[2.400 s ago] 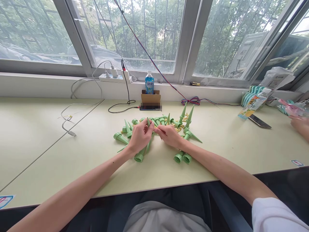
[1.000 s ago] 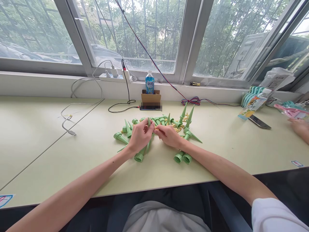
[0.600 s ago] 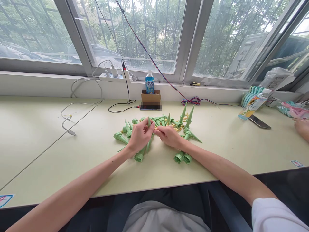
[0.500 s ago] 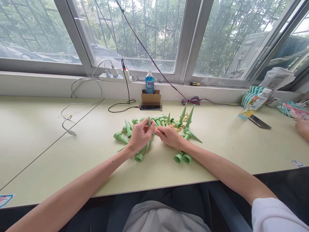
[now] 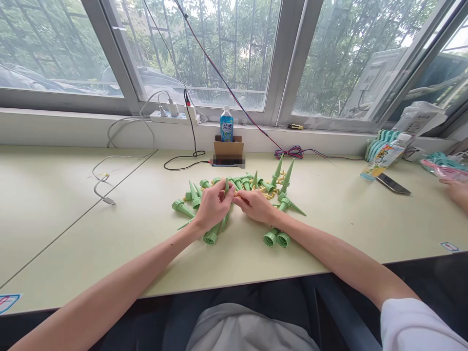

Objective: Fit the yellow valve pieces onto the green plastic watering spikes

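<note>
Spike of light-green plastic [image 5: 227, 186], slender, tapered to a point: one, gripped between the thumb and fingers of my left hand [image 5: 215, 204], point up, above the middle of the pale yellow-green tabletop [image 5: 109, 253]. My right hand [image 5: 256, 205]: one, fingers curled, its tips near my left fingertips; whether it pinches anything is too small and hidden for me to tell. Light-green plastic cone spikes with ribbed caps [image 5: 183, 208]: many, heaped behind and beside my hands, some lying, some point up. Among them, two upright, the nearer one [image 5: 288, 176] just beside the other [image 5: 277, 174], beyond my right hand. Round open-ended green caps: two, side by side near my right forearm, the left one [image 5: 269, 239] and the right one [image 5: 282, 239], their threaded mouths facing me. Small yellow plastic pieces [image 5: 270, 196]: a scatter, lying among the spikes. Clear bottle of blue liquid [image 5: 226, 126]: one, upright, at an open brown cardboard box [image 5: 228, 147], behind the heap. Clear bottle with an orange-and-white label [image 5: 382, 158]: one, tilted, to my right, near a dark flat phone [image 5: 393, 184]. Another person's hand [image 5: 457, 193]: one, at the far right, beside pink plastic goods [image 5: 448, 171].
</note>
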The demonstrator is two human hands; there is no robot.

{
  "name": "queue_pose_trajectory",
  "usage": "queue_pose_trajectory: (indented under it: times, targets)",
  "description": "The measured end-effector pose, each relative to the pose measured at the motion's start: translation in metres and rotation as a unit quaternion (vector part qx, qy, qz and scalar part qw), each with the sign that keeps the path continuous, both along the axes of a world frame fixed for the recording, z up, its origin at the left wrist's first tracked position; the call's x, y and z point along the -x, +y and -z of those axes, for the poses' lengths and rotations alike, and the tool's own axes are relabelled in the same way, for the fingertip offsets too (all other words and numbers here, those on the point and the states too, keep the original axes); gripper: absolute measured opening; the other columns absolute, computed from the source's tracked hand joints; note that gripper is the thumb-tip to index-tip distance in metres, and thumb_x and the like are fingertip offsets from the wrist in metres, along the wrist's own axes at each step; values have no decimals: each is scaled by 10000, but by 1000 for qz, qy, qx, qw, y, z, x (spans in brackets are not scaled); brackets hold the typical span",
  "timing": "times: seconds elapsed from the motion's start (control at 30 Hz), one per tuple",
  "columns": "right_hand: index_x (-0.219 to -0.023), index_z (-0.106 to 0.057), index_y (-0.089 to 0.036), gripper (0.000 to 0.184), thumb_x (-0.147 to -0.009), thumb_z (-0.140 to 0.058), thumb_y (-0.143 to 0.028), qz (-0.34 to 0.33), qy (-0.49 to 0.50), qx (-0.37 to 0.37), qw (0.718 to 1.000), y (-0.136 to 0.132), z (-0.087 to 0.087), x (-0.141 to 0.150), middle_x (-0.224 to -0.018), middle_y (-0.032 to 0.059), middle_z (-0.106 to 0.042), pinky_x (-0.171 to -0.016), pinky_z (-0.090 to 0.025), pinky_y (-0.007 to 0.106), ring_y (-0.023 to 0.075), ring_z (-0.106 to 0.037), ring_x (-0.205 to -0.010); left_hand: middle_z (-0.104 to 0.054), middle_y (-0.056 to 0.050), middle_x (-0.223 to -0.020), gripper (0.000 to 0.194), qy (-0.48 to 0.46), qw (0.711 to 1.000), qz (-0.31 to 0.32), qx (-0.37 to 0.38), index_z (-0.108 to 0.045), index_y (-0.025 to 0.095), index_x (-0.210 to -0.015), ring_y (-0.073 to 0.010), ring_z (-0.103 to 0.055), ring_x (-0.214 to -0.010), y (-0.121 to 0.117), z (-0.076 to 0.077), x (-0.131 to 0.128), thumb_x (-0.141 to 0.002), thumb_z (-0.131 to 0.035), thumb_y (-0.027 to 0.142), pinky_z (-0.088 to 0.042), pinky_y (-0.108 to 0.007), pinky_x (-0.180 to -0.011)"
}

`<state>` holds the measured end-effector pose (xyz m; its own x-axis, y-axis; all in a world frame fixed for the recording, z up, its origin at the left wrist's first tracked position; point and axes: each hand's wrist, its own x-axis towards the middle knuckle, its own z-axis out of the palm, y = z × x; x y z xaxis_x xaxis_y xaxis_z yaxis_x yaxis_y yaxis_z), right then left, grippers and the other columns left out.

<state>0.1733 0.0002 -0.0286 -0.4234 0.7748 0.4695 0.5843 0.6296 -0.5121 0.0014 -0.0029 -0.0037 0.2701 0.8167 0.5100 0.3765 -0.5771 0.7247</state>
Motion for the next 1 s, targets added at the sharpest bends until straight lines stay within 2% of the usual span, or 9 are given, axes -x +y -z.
queue_pose_trajectory:
  times: [0.3,0.53,0.77,1.0]
  targets:
    - [-621,-369,-193,443,-997,-397,-425,5,-10,-16,1000,2,4,-2,-543,-56,-319,-539,-249,232,89,-258,-512,-620,-12,-762,241,7,1000,6,6,-556,193,-814,-126,-572,-595,-1,-1,1,-915,-519,408,-427,-247,-527]
    - [-600,-387,-188,474,-1003,-385,-436,3,-28,-14,1000,1,2,-1,-535,-49,-325,-543,-251,236,90,-258,-507,-593,-6,-720,257,16,1000,1,6,-548,199,-798,-125,-527,-570,0,0,1,-916,-507,424,-404,-250,-513]
    - [-600,-483,-174,445,-994,-424,-373,7,-47,-6,999,1,2,-1,-531,-34,-407,-554,-266,236,86,-284,-505,-477,29,-583,241,81,996,10,-26,-545,199,-750,-107,-353,-502,-3,-2,-1,-910,-494,372,-355,-248,-511]
    - [-609,-493,-170,421,-987,-440,-348,0,-45,-6,999,2,2,-1,-535,-34,-417,-549,-262,232,81,-280,-503,-411,45,-551,239,94,995,2,-32,-531,200,-746,-111,-341,-508,-5,-5,-2,-909,-498,371,-348,-245,-525]
